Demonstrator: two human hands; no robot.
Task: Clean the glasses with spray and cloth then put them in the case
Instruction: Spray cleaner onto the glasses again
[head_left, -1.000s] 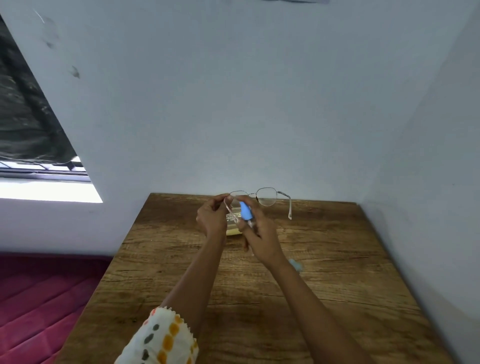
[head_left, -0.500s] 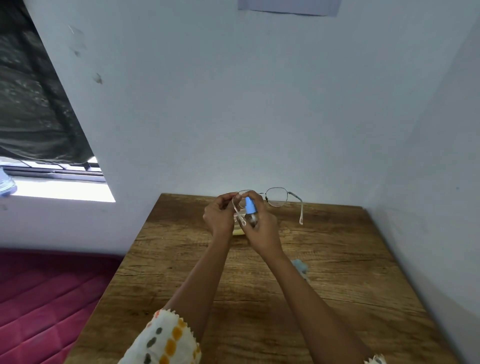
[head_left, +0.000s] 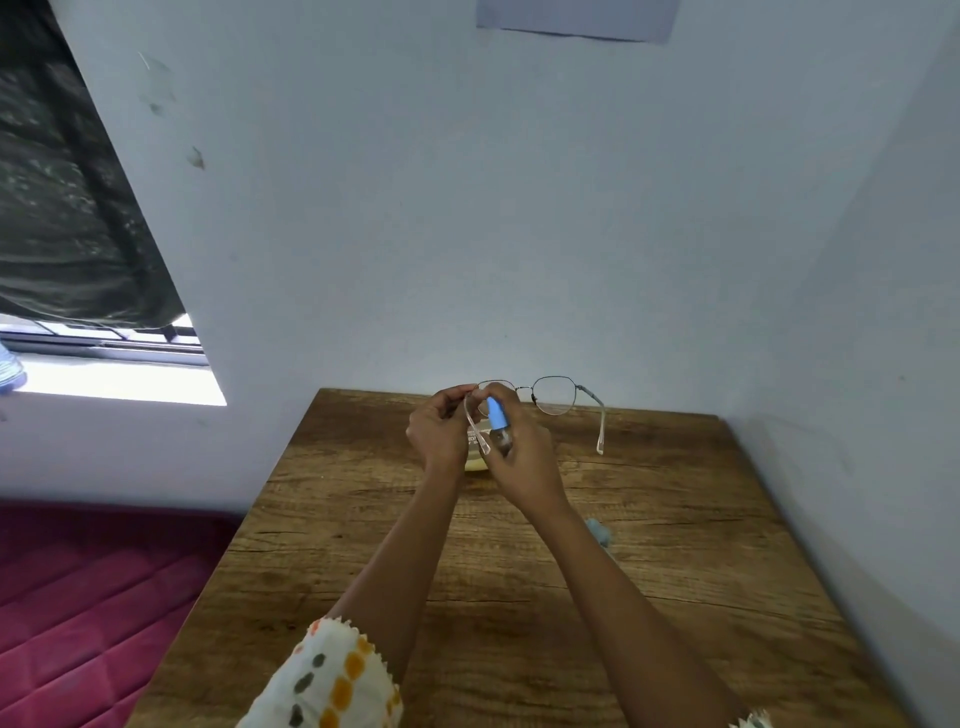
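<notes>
Both hands were raised above the far edge of the wooden table (head_left: 675, 597), close together near the wall.

Left hand (head_left: 439, 434): fingers pinched on the left end of the wire-rimmed glasses (head_left: 555, 396), at the corner where the left lens rim meets its temple arm. The frame was held clear of the table, lenses facing away from the person, both temple arms unfolded and hanging down. The clear left temple arm ran down between the two hands; the right temple arm hung free on the far right, its tip just above the tabletop. The right lens stuck out well to the right of both hands, unsupported.

Right hand (head_left: 524, 457): clenched around a small spray bottle (head_left: 497, 421) with a blue top. The blue top pointed up toward the left lens and sat just beside it, very near the left hand's pinch. Whether the forefinger was pressing the nozzle could not be told.

A pale yellow object (head_left: 477, 460) with print lay on the table under the hands, mostly hidden; probably the case, not confirmed. A small light-blue cloth (head_left: 600, 532) lay on the table just right of the right forearm, partly covered by it.

A white sleeve (head_left: 332, 675) with orange and grey spots covered the left upper arm.
</notes>
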